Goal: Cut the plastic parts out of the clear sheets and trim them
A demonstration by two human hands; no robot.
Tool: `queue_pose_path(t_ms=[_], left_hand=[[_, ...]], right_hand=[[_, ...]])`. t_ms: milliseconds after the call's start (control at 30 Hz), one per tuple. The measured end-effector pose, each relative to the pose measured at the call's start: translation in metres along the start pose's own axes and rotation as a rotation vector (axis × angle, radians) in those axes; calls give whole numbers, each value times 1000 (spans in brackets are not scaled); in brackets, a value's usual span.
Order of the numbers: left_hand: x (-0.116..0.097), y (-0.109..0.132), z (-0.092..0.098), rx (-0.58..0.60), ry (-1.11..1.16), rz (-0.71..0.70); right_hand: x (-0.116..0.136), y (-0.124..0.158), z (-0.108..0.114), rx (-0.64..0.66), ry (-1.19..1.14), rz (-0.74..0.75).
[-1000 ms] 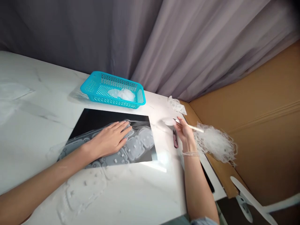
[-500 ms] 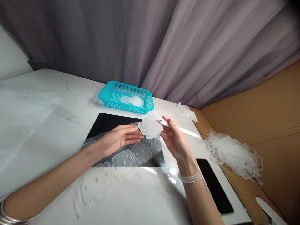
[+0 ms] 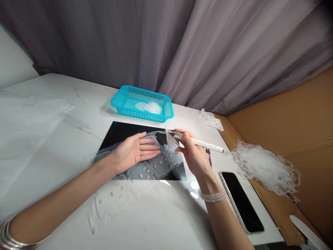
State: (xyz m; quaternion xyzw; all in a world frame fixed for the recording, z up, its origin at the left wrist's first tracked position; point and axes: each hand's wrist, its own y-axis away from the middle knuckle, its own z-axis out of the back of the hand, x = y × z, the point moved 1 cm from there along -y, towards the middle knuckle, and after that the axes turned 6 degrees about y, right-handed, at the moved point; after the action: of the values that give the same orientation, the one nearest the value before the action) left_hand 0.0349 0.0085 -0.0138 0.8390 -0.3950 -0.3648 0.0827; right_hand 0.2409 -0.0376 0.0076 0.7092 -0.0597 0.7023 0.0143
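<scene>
My right hand grips a slim white pen-shaped tool with a dark, thin tip. The same hand holds a frosted clear plastic piece, turned nearly edge-on, by its right side. To the left, my left hand is open, palm up and fingers stretched out, touching no piece. Beneath both hands lies a clear moulded plastic sheet with several rounded-square shapes and small cut-outs. Part of it rests over a black mat, and one opening shows black at its far end.
A turquoise basket with frosted pieces in it stands behind the mat. On the right are a phone, a pile of clear plastic scraps and a crumpled plastic piece. Cardboard borders the table's right side.
The frosted piece has turned from facing me to nearly edge-on and left my left hand's fingertips. My left hand has opened further, palm up. The tool has tilted slightly.
</scene>
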Motion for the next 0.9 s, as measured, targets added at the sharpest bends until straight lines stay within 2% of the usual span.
queue_pose_path(t_ms=[100, 167, 200, 300, 400, 533, 733, 900], left_hand=[[2, 1, -2, 123, 118, 74], [2, 1, -2, 144, 134, 60], [2, 1, -1, 139, 136, 47], [0, -1, 3, 133, 125, 29], [-2, -2, 5, 170, 90, 67], [-3, 0, 4, 201, 52, 91], [0, 1, 3, 213, 19, 106], [1, 2, 2, 205, 0, 108]], right_hand=[[1, 8, -13, 228, 71, -60], [3, 10, -15, 302, 18, -119], [5, 9, -13, 283, -20, -123], [6, 1, 1, 119, -123, -110], [1, -7, 16, 10, -232, -217], [-6, -10, 23, 32, -362, -340], [-9, -9, 21, 118, -411, -380], [-11, -10, 20, 134, -419, -411]])
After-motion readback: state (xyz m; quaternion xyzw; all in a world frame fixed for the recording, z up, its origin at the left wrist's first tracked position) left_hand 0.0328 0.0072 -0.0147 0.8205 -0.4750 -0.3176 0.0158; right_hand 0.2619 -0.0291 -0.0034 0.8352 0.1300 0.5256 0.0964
